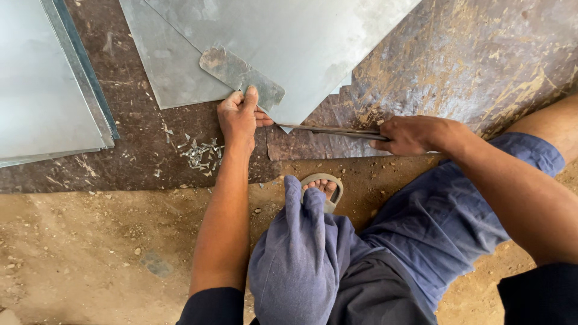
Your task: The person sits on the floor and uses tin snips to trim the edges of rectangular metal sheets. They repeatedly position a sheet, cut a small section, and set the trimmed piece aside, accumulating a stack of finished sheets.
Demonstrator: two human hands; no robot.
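I see left hand point(239, 117) pinning template point(241, 75) on metal sheet point(301, 42); right hand point(404, 135) clenched around snips point(331, 129); corner cut barely begun; offcut scraps point(201, 153) beside.

Snips point(337, 130): handles buried in right hand point(409, 135), blade tips lost under sheet corner. Big metal sheet point(301, 42) cut off at 12 o'clock edge. Stacked sheets point(42, 84) run off at 9 and 11 o'clock. Left hand point(239, 117) covers near end of small curved metal piece point(241, 75). Foot point(321, 186): only toes show, rest under trouser cloth. Scrap shavings point(201, 153) too small to tell shapes.
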